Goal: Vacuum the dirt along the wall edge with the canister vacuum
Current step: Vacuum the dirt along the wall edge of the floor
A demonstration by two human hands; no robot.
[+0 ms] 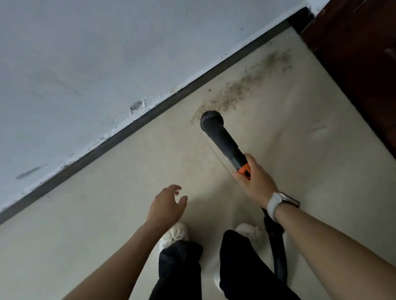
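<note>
A band of dark dirt (pixel 247 81) lies on the beige floor beside the dark baseboard (pixel 148 115), stretching up toward the corner. The black vacuum nozzle (pixel 219 133), with a toothed round mouth, points at the near end of that dirt. My right hand (pixel 254 178) grips the nozzle at its orange collar (pixel 244 170). The black hose (pixel 276 247) runs back from under my right wrist, past my legs. My left hand (pixel 167 206) hovers over the floor with relaxed fingers and holds nothing. The canister itself is out of sight.
A white scuffed wall (pixel 105 51) rises above the baseboard. A dark brown wooden door (pixel 371 67) closes off the far right and meets the wall at the corner. My two feet in white shoes (pixel 175 235) stand on the tile floor.
</note>
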